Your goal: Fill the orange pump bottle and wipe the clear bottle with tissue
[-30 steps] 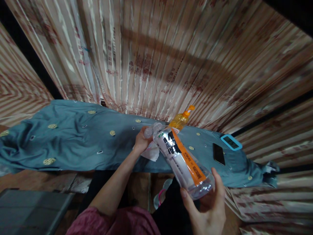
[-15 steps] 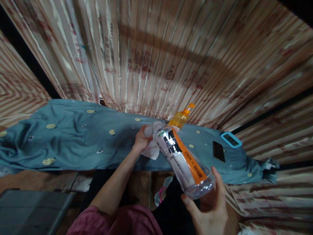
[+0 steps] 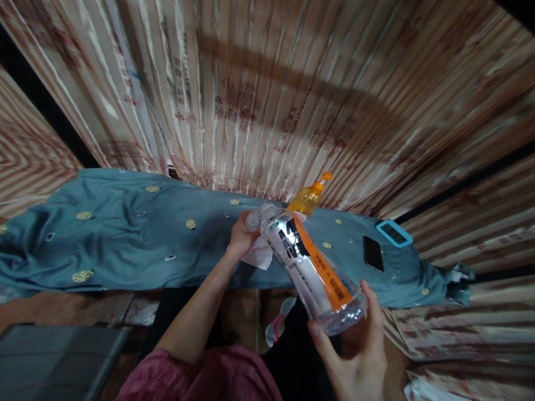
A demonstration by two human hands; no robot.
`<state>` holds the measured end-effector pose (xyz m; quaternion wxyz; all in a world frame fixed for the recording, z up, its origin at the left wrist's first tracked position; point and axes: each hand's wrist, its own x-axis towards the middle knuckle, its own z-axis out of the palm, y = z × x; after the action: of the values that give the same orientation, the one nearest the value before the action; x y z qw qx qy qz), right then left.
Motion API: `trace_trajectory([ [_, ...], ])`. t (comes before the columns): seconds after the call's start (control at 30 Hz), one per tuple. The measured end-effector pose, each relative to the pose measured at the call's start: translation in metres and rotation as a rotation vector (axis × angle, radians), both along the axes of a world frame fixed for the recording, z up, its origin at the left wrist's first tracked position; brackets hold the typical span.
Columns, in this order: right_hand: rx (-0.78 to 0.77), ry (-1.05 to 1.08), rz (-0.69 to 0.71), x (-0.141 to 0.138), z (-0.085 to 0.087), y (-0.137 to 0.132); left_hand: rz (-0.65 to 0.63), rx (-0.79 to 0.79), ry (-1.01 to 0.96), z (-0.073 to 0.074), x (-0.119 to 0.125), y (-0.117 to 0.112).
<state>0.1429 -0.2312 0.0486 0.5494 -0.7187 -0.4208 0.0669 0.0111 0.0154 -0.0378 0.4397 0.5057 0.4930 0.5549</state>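
Observation:
A clear plastic bottle with a silver and orange label is held at a slant above the cloth-covered table, neck up to the left and base toward me. My left hand is closed around the neck end; its fingertips are partly hidden by the clear plastic there. At the base, my right hand grips the bottle between thumb and fingers. A piece of white tissue shows just below my left hand. Behind the bottle's neck stands an orange pump bottle with yellow liquid, partly covered.
To the right on the cloth lie a black phone and a blue-framed digital clock. Striped, patterned curtains hang behind the table. At lower left is a dark grey box-like surface.
The bottle and both hands hold nearly the same pose. The whole view has shifted slightly.

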Motion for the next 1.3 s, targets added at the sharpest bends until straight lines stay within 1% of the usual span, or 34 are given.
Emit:
trace_trajectory([
  [0.1,0.003,-0.011,-0.025,-0.008,0.006,0.001,0.0,-0.008,0.014,0.0,0.0,0.001],
  [0.2,0.008,-0.038,-0.046,-0.008,0.006,0.001,-0.002,-0.015,0.008,-0.001,0.0,0.001],
  [0.4,0.014,-0.074,-0.044,-0.004,-0.001,0.0,-0.004,0.013,0.005,-0.004,0.0,0.002],
  [0.53,0.009,-0.054,-0.052,-0.002,-0.005,-0.001,-0.015,0.027,0.008,-0.007,0.0,0.003],
  [0.63,0.021,-0.101,-0.017,0.007,-0.01,-0.002,-0.005,0.033,0.009,-0.01,0.0,0.004],
  [0.7,0.024,-0.14,0.041,0.012,-0.014,-0.003,-0.002,0.031,0.006,-0.011,0.0,0.004],
  [0.83,0.024,-0.116,0.022,0.016,-0.018,-0.004,-0.001,0.025,0.0,-0.012,0.0,0.004],
  [0.93,0.039,-0.151,0.048,0.019,-0.019,-0.004,-0.009,0.031,-0.002,-0.013,0.001,0.005],
  [1.07,0.037,-0.162,0.046,0.019,-0.017,-0.003,-0.014,0.029,0.001,-0.012,0.001,0.006],
  [1.2,0.02,-0.092,-0.022,0.006,-0.01,-0.001,0.002,0.02,0.014,-0.01,0.001,0.005],
  [1.3,0.029,-0.085,-0.028,-0.001,-0.007,0.0,0.003,0.032,0.019,-0.011,0.001,0.006],
])
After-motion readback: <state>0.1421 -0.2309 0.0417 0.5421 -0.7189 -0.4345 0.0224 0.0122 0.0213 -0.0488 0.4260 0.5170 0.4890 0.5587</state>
